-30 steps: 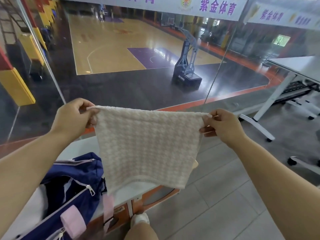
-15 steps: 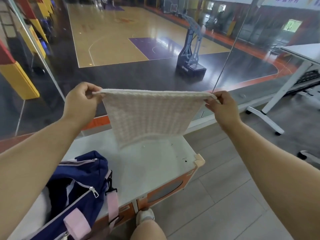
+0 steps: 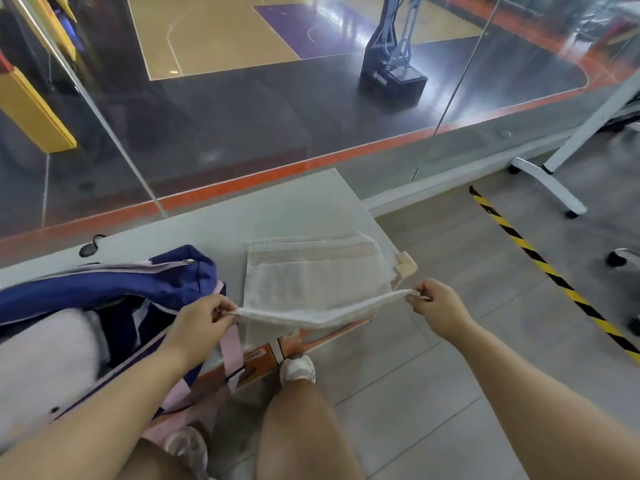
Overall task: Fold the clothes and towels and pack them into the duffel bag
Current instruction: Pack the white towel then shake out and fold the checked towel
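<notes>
A cream waffle-weave towel (image 3: 311,278) lies spread on the white table (image 3: 277,209), its far edge flat and its near edge lifted. My left hand (image 3: 201,320) pinches the near left corner and my right hand (image 3: 436,303) pinches the near right corner, so the near edge sags between them just past the table's front edge. The navy duffel bag (image 3: 114,289) with pink trim stands open on the table to the left, with a white folded item (image 3: 45,355) inside it.
A glass wall runs behind the table, with a basketball court beyond. A white folding table leg (image 3: 550,178) stands at the right. Yellow-black hazard tape (image 3: 554,275) crosses the tiled floor. My legs and shoes (image 3: 298,368) are below the table's front edge.
The towel hung in the air between my hands before. Both hands have come down and toward me, laying the towel's lower part on the table beside the bag.
</notes>
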The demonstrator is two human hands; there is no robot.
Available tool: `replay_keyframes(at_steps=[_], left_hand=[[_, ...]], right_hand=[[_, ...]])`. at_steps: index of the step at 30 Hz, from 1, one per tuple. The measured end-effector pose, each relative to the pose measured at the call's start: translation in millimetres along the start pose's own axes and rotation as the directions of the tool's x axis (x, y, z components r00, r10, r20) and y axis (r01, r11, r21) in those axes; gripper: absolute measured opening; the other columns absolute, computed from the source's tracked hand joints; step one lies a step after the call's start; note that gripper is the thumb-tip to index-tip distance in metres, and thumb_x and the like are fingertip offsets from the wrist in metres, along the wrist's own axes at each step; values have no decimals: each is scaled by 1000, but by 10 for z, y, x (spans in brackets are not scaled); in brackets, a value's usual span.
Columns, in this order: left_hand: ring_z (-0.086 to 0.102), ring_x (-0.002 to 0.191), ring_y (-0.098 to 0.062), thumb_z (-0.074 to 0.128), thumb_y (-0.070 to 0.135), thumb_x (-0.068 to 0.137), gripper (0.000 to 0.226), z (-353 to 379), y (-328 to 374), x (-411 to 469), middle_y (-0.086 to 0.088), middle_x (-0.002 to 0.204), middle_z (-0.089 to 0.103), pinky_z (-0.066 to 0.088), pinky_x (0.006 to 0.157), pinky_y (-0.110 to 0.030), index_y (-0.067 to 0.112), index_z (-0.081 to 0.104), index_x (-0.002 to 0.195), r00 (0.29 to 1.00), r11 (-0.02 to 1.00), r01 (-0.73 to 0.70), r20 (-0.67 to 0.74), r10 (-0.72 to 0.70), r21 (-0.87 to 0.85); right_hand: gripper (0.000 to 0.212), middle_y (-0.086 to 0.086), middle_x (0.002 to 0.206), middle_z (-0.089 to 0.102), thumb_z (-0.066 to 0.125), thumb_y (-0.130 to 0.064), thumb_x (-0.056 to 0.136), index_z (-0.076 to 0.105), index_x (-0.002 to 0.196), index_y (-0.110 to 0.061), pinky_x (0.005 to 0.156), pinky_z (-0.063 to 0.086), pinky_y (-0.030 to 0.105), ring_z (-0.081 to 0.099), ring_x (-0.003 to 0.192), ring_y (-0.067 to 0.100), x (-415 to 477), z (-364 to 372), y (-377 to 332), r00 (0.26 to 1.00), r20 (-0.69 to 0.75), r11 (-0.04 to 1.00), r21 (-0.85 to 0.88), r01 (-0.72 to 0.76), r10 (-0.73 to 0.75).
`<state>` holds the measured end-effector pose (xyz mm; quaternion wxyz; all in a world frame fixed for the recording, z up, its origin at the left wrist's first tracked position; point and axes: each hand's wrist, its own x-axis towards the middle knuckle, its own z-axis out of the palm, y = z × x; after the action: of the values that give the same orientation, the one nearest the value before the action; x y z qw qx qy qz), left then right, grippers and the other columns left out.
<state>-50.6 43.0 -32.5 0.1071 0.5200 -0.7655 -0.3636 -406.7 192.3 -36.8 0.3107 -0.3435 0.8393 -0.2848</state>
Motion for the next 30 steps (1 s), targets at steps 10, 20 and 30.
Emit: replay_keyframes(at_steps=[10,20,30], left_hand=[[63,70,-15,63,17,87,9,17,58,378,0,76,67,50,63,-30,25,62,83,998,998,30,-53,-33,-63],[58,74,-19,56,23,92,9,110,-23,1527,0,75,64,42,64,-34,16,59,86,991,997,64,-118,-58,50],[55,69,-25,60,18,88,16,440,-521,2309,-5,72,62,46,67,-40,21,55,73,995,985,45,-94,-29,169]], right_hand=[[4,10,77,63,64,-14,87,65,84,-12,64,42,32,55,71,24,188,64,20,998,-63,991,131,-1,9],[11,-6,76,61,58,-28,91,62,86,-19,55,34,21,52,67,9,1388,324,-270,981,-193,1000,17,23,-19],[11,0,82,64,57,-26,91,62,87,-17,57,39,24,55,72,16,2103,724,-119,984,-176,998,-57,12,-22]])
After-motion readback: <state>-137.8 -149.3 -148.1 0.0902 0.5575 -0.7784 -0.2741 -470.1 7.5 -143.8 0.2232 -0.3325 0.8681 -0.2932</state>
